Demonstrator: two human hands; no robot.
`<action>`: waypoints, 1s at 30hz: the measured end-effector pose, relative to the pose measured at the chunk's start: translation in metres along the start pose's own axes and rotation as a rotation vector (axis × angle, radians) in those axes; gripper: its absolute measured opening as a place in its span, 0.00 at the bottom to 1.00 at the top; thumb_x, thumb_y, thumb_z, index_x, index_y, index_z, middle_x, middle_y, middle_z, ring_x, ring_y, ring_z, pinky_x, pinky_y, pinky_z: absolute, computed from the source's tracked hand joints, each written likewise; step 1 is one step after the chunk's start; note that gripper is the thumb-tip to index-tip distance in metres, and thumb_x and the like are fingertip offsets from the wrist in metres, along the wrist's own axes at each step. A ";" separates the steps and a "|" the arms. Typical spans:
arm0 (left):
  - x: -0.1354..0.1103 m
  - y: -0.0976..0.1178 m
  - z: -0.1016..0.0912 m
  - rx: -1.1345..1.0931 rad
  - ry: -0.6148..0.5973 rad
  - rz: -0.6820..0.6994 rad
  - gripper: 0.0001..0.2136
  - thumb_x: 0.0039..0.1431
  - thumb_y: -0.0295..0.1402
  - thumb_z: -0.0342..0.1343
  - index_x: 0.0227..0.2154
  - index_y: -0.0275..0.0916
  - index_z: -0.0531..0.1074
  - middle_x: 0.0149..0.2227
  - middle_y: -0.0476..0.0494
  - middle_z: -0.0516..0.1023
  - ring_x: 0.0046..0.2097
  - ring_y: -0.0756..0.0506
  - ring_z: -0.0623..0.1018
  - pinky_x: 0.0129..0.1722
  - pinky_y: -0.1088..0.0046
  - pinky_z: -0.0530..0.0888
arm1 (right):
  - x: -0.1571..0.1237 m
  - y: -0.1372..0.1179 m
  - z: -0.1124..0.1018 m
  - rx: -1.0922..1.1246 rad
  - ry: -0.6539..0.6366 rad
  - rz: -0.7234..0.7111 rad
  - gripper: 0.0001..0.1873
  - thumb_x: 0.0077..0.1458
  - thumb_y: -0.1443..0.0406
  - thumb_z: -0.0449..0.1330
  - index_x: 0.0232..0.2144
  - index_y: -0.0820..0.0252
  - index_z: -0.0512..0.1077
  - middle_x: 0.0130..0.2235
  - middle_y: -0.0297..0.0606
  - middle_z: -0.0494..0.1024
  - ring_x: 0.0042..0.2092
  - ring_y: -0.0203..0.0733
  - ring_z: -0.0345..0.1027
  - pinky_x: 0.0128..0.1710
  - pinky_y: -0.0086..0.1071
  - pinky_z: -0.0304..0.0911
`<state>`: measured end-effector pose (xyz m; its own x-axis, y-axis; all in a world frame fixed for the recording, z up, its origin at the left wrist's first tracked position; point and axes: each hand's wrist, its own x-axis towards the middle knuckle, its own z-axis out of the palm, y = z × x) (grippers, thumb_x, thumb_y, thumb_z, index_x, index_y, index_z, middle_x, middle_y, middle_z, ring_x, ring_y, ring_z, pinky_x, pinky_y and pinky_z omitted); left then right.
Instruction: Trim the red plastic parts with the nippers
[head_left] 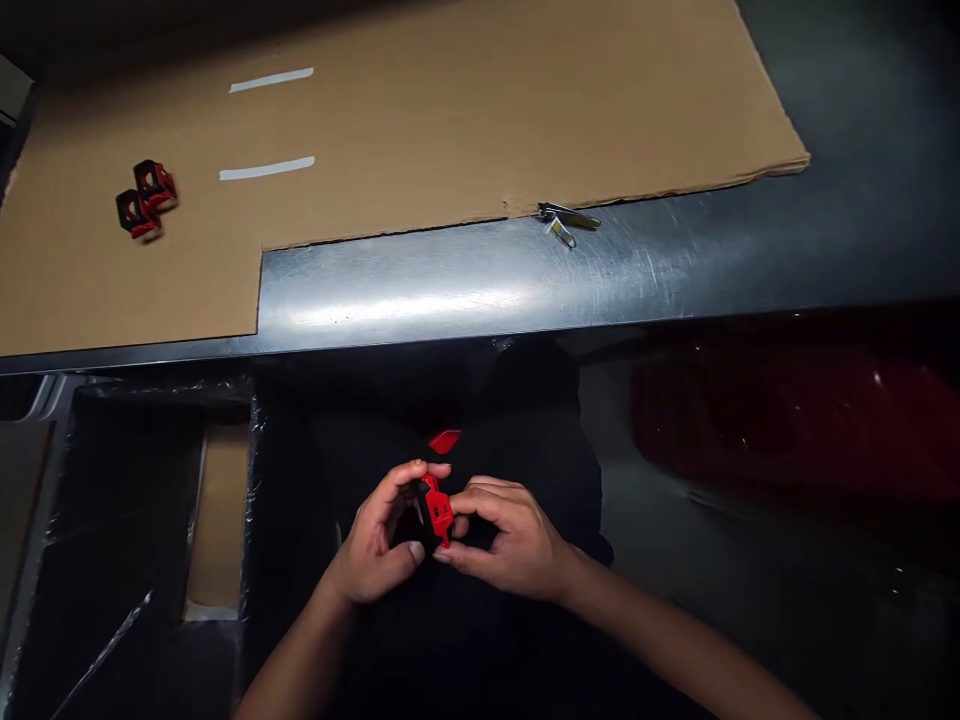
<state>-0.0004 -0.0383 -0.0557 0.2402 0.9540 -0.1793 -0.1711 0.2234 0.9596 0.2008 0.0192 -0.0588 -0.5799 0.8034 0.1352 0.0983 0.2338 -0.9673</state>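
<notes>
Below the table edge, my left hand [380, 540] curls round a small red and black plastic part [440, 512], with the fingers at its top and the thumb close to its lower left. From the other side my right hand [510, 530] pinches the same part between thumb and fingers. Its black side faces left and is partly hidden by my left fingers. Just above my hands, against dark clothing, shows a flat red piece [445, 441]. Two similar red and black parts [146, 198] sit together on the cardboard at the far left.
A cardboard sheet [450, 120] with two white tape strips [267, 170] covers much of the metal table [390, 290]. Nail clippers [571, 217] lie by the cardboard's edge. A black-lined box [251, 500] stands lower left. Something large and red [787, 420] is at right.
</notes>
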 end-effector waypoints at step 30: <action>-0.006 0.012 0.013 0.838 -0.001 0.419 0.42 0.58 0.24 0.56 0.71 0.33 0.40 0.60 0.30 0.74 0.58 0.42 0.77 0.56 0.59 0.76 | -0.002 -0.017 -0.018 0.886 -0.240 0.546 0.17 0.58 0.58 0.65 0.42 0.66 0.79 0.30 0.42 0.83 0.31 0.37 0.76 0.35 0.29 0.70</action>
<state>0.0083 -0.0443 -0.0398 0.3156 0.9238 0.2168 0.5001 -0.3561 0.7893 0.2149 0.0231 -0.0389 -0.7887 0.5272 -0.3161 -0.1734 -0.6842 -0.7083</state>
